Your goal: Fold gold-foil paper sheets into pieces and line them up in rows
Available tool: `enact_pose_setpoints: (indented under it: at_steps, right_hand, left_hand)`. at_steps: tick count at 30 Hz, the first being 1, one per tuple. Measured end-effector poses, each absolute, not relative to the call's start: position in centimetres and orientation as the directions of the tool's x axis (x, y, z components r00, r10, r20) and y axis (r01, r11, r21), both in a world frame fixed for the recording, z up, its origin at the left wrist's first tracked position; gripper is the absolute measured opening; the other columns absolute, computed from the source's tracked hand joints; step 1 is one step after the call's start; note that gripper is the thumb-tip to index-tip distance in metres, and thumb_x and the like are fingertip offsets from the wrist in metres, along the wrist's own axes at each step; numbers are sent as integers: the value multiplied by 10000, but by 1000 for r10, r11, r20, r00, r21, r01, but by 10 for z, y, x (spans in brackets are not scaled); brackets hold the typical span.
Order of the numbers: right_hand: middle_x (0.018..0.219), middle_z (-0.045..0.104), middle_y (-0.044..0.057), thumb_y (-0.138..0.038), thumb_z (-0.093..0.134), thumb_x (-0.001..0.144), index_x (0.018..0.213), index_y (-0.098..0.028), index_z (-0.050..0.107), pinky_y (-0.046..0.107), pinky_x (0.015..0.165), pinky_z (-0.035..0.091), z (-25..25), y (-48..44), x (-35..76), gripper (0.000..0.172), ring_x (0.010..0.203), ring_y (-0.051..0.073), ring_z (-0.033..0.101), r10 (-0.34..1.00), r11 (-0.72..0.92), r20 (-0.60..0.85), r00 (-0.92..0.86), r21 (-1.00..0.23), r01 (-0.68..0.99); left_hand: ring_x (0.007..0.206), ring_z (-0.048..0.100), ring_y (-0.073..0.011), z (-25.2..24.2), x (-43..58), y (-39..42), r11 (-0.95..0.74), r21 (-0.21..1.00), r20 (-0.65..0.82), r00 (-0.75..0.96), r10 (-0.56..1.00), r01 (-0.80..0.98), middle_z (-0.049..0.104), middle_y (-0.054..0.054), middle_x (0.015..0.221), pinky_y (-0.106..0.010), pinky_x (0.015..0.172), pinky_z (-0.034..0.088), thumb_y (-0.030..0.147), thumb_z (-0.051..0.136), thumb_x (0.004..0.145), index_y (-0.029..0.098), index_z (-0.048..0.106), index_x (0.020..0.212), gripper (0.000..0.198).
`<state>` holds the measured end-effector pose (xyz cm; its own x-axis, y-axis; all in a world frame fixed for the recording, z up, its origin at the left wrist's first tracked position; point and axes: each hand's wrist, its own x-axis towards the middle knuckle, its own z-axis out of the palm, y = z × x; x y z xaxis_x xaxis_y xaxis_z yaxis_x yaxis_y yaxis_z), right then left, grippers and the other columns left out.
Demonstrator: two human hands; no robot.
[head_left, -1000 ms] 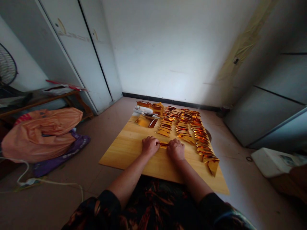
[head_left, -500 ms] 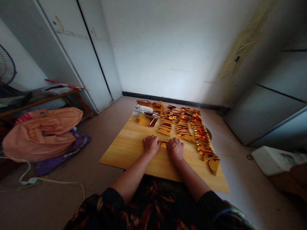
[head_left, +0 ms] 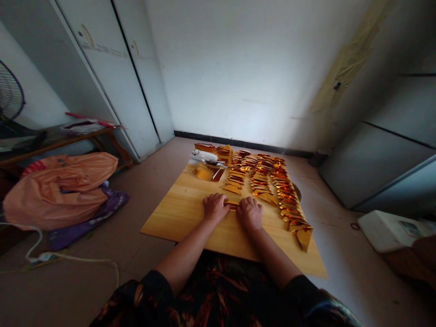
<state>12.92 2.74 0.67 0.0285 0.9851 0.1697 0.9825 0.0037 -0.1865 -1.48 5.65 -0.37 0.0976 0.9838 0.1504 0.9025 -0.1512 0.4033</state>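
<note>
Between my hands lies a narrow folded strip of gold foil paper (head_left: 233,205), low on the wooden board (head_left: 184,213). My left hand (head_left: 215,206) grips the strip's left end, its fingers curled. At the right end, my right hand (head_left: 250,212) holds the paper the same way, knuckles up. The fingertips of both hands are partly hidden. Beyond them stand rows of folded gold foil pieces (head_left: 261,179), overlapping one another. A flat stack of gold foil sheets (head_left: 204,171) lies at the board's far left.
A white object (head_left: 205,155) I cannot make out sits behind the sheets, beside more gold bundles (head_left: 223,152). On the floor at left are an orange plastic bag (head_left: 57,190) and a white cable (head_left: 85,260). A white box (head_left: 388,230) stands at right.
Both hands stay at the two ends of the strip, having shifted only slightly. The strip between them shows a little differently. The rows of folded pieces look the same.
</note>
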Motion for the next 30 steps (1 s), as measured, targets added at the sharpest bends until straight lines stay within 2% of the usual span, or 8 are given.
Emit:
enact_pose_setpoints:
  at_steps: [9,14,20,27,30]
  right_hand:
    - [987,604,53,-320,558,814,941,-213,604,309,770,299,4,23,134,172,956,207,501,977,62,213,-5,-261,963]
    - [1008,606,45,-273,547,803,986,-222,605,309,785,304,2,23,136,199,974,201,511,971,80,240,-5,-305,949]
    - [1031,596,53,-291,553,813,1011,-232,614,303,781,304,2,23,136,215,984,204,504,972,108,231,-41,-282,953]
    - [966,626,56,-318,527,849,944,-217,638,298,759,296,6,25,137,178,940,199,524,983,74,179,-32,-234,969]
    - [933,648,51,-314,532,850,911,-211,651,289,747,294,8,27,136,169,906,185,547,988,60,154,-21,-254,965]
  left_hand:
    - [1032,539,-221,-3,-19,54,-160,448,145,106,984,880,661,-22,1046,-360,899,334,257,637,746,261,626,1034,288]
    - [1027,538,-225,-1,-22,52,-171,445,136,122,983,879,654,-27,1041,-358,900,345,257,652,715,261,620,1076,362]
    - [1035,528,-222,-1,-23,50,-170,435,136,121,983,884,644,-31,1048,-353,913,346,244,640,706,257,620,1091,386]
    - [1004,537,-231,1,-23,52,-123,385,152,69,986,915,655,-48,983,-348,850,379,251,603,761,245,678,907,164]
    - [957,564,-225,1,-24,54,-97,444,151,32,988,891,667,-47,936,-331,810,408,226,603,752,223,677,822,102]
